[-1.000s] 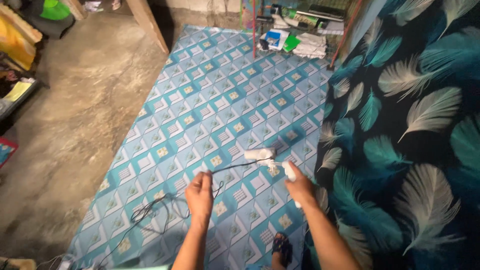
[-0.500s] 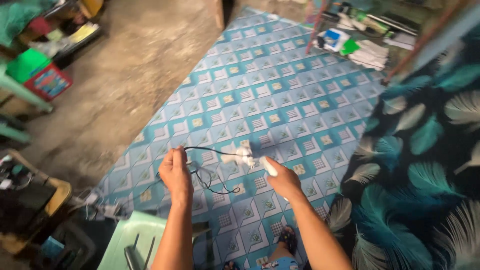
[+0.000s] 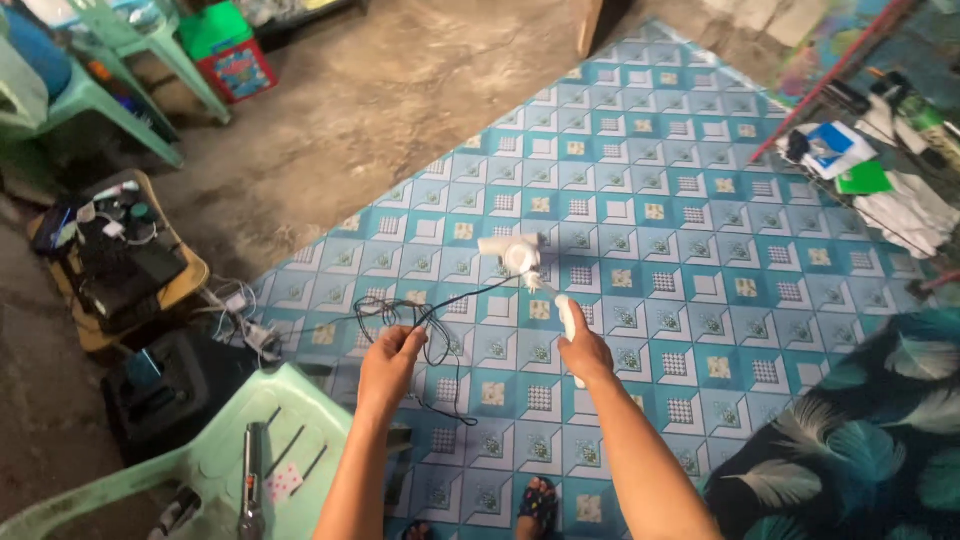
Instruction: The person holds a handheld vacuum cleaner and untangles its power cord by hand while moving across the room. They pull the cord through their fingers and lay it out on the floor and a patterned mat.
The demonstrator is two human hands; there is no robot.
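I've swung left; my right hand point(image 3: 585, 352) grips the light white fan point(image 3: 520, 258) by its handle, left hand point(image 3: 388, 362) pinching its limp cord point(image 3: 440, 310).

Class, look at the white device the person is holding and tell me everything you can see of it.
The white device looks like smooth plastic: a slim handle gripped in the right hand, joined by a thin neck to a round head with a short tube sticking out sideways. It is held in the air above the blue patterned floor mat. A black cord runs from it to loops in the left hand.
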